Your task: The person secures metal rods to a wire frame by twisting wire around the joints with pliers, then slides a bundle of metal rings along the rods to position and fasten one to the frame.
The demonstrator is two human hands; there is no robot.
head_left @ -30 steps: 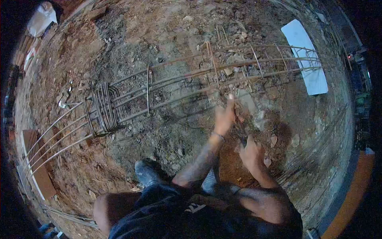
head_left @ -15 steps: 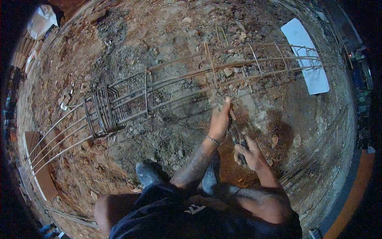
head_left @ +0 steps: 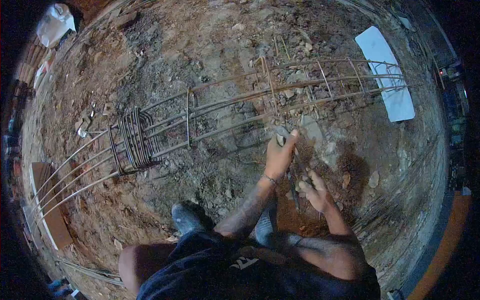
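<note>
Nearest the body, right hand (head_left: 315, 192): fingers half-curled at the lower part of the tool; cannot tell how firmly they hold.
Left hand (head_left: 280, 156): farther forward, fingers wrapped around the tool's upper part, thumb pointing away from the body.
Tool (head_left: 293, 189): long-handled, pincer-like; long axis points forward and slightly left, roughly across the cage.
Rebar cage (head_left: 260, 94): just beyond the left fingertips, that hand the nearer; long axis lower left to upper right; contact with the tool's head unclear.
Stirrup bunch (head_left: 136, 140): around the bars, well left of both hands.
Ground (head_left: 140, 215): uneven soil, stones.
Cage ends: left over a brown board (head_left: 57, 231), right over a white panel (head_left: 374, 44).
</note>
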